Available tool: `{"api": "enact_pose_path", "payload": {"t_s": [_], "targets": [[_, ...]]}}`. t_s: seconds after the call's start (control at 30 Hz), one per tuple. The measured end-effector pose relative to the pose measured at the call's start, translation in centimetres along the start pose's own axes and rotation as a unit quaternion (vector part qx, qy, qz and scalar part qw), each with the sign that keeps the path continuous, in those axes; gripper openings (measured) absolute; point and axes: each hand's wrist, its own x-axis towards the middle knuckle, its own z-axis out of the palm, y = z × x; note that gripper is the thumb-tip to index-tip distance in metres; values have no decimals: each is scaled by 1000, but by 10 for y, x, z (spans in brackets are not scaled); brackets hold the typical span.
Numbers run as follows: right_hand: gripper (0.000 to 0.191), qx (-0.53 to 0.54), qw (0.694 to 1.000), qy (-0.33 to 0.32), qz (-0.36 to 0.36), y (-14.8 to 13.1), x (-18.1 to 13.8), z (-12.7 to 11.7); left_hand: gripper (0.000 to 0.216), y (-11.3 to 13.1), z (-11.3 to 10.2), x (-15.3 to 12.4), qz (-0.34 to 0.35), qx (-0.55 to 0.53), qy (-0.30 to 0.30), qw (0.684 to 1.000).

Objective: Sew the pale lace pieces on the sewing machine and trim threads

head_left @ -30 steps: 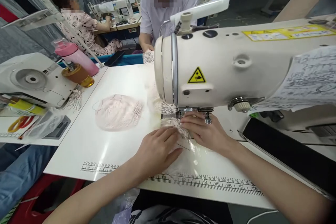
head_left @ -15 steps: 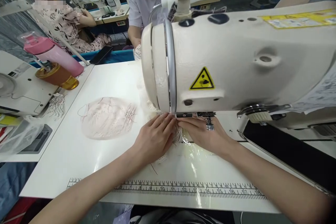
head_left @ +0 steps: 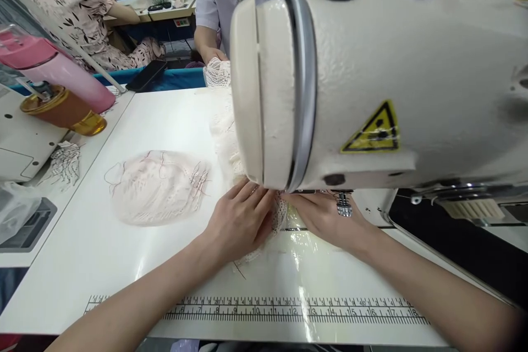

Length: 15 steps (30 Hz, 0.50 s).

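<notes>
A cream sewing machine head (head_left: 274,99) hangs over the white table and covers the needle area. Beneath its front end, my left hand (head_left: 239,220) presses a piece of pale lace fabric (head_left: 280,214), fingers together and bent over it. My right hand (head_left: 325,214) comes in from the other side, its fingers closed together at the lace's edge; their tips are hidden under the machine. More of the pale fabric (head_left: 223,132) stretches behind the machine head. To the left lies a separate pale pink fabric piece (head_left: 159,190) with dark red threads.
A printed ruler (head_left: 256,309) runs along the table's front. At left stand a pink bottle (head_left: 70,74), an amber cup (head_left: 61,110) and a phone (head_left: 146,75). A black panel (head_left: 445,247) lies at right. Opposite, a person's hand (head_left: 214,55) holds white lace (head_left: 217,72).
The view has moved closer to the machine head, which looks larger. Both hands keep about the same place on the lace. More fabric shows behind the machine.
</notes>
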Motion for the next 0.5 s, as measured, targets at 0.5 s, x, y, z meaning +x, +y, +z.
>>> {"api": "enact_pose_path", "payload": {"t_s": [0.5], "targets": [[34, -13, 997, 61, -45, 4, 1, 6, 37, -4, 1, 0, 3, 2, -18, 1000]]}}
